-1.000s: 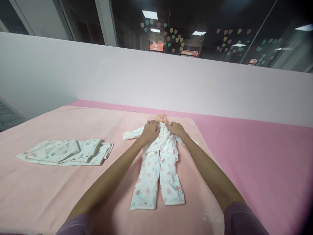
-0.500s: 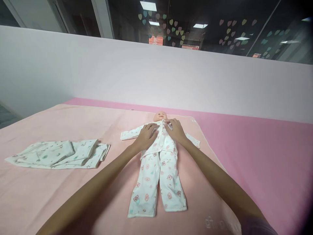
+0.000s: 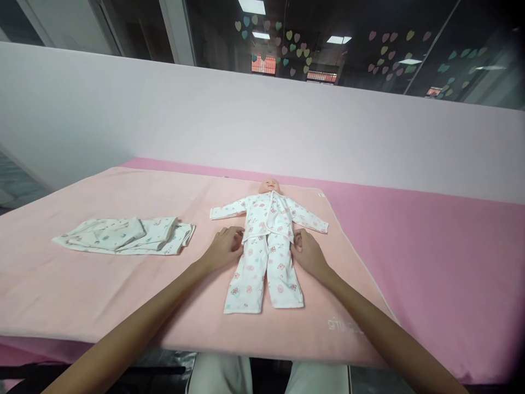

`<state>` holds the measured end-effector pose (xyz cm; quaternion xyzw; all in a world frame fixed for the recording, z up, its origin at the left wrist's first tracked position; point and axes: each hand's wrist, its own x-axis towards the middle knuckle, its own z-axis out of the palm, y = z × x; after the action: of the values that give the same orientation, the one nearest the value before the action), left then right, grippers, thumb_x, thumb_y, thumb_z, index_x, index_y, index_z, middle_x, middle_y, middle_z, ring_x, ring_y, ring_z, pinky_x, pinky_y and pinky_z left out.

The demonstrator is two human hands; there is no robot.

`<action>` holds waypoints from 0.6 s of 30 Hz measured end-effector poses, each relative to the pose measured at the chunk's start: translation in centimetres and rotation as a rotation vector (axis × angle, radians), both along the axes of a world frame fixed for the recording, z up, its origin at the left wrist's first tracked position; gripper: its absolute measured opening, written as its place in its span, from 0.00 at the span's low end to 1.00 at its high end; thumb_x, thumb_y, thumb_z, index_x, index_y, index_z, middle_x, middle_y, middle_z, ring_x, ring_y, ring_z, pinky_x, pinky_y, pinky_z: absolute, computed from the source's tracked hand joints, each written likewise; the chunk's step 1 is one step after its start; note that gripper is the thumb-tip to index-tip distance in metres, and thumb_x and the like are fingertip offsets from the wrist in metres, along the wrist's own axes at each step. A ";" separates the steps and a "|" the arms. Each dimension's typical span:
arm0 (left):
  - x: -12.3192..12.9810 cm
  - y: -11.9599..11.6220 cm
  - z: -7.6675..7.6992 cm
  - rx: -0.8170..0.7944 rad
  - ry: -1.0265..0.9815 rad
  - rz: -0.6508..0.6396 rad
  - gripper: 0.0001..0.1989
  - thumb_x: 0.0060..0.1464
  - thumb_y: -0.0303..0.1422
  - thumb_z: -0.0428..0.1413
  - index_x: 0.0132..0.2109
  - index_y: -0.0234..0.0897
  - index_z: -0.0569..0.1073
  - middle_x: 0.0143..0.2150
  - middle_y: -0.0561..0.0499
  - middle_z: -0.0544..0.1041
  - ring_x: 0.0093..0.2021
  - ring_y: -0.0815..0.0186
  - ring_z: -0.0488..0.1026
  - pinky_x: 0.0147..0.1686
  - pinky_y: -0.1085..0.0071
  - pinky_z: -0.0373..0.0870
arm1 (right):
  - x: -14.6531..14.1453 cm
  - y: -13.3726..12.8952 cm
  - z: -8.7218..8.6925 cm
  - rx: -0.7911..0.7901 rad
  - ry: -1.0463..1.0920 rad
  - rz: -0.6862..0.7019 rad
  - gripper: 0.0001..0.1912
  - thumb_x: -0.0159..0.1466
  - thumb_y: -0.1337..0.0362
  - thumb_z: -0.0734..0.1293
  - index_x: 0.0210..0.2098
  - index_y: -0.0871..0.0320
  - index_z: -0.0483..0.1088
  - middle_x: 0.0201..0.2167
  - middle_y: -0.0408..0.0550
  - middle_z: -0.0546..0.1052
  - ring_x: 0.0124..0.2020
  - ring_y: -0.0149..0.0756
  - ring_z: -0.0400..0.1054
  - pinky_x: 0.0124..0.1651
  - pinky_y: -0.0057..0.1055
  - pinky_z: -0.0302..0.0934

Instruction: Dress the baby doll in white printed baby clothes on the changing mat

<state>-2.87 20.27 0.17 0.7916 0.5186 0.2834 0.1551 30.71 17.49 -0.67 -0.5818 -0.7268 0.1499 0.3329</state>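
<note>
A baby doll [image 3: 269, 186] lies face up, dressed in a white patterned top [image 3: 262, 214] with both sleeves spread out, and matching trousers [image 3: 251, 279] with the legs slightly apart. At the left side of the doll's waist, my left hand [image 3: 226, 246] has its curled fingers pinched at the hem of the top. On the opposite side, my right hand [image 3: 307, 250] is likewise pinched at the hem. The bit of cloth between the fingertips is small and partly hidden by them.
Folded white patterned clothing [image 3: 123, 236] lies left of the doll on a peach blanket [image 3: 172, 306]. Pink surface [image 3: 430, 262] shows at the right. A white wall [image 3: 287, 131] rises behind, with dark windows above it.
Both hands have moved from the doll's chest down to the sides of its waist, and their fingers have closed there. The view has shifted, so the table's front edge and my legs now show.
</note>
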 end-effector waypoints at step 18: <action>3.8 0.8 -1.2 0.008 0.231 0.068 0.07 0.64 0.38 0.50 0.43 0.40 0.68 0.47 0.43 0.77 0.47 0.49 0.68 0.49 0.55 0.58 | -0.1 1.9 -1.2 -0.074 -0.251 0.117 0.09 0.64 0.62 0.63 0.28 0.54 0.59 0.29 0.45 0.72 0.34 0.40 0.65 0.40 0.34 0.52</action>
<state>0.94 21.09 -1.01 0.8015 0.5586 0.1974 0.0816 30.59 19.35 -1.86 -0.5643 -0.7895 0.1218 0.2083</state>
